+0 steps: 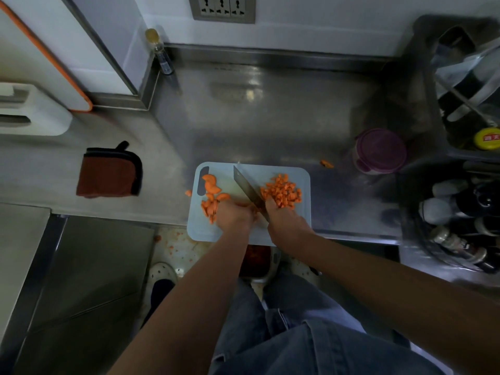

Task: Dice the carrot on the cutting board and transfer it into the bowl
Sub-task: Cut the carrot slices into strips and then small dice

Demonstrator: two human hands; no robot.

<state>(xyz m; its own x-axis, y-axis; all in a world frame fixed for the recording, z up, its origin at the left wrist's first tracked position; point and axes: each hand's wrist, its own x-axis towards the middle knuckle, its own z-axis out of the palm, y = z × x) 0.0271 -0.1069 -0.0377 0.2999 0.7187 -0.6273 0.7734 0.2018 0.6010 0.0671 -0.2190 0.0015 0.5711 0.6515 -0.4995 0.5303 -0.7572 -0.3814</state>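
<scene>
A pale blue cutting board (304,212) lies at the counter's front edge. Diced carrot (282,190) is heaped on its right half, and larger carrot slices (212,186) lie on its left half. My right hand (284,221) grips the handle of a cleaver (247,186) whose blade angles up and left across the board. My left hand (234,217) rests curled on carrot pieces beside the blade; I cannot see what is under its fingers. A clear container with a purple lid (380,151) stands to the board's right.
Stray carrot bits lie on the steel counter (270,117) at right (326,164) and left (188,192) of the board. A folded brown cloth (108,171) sits left. Bottles crowd a rack (460,226) at right. A bin (257,263) stands below the counter's edge.
</scene>
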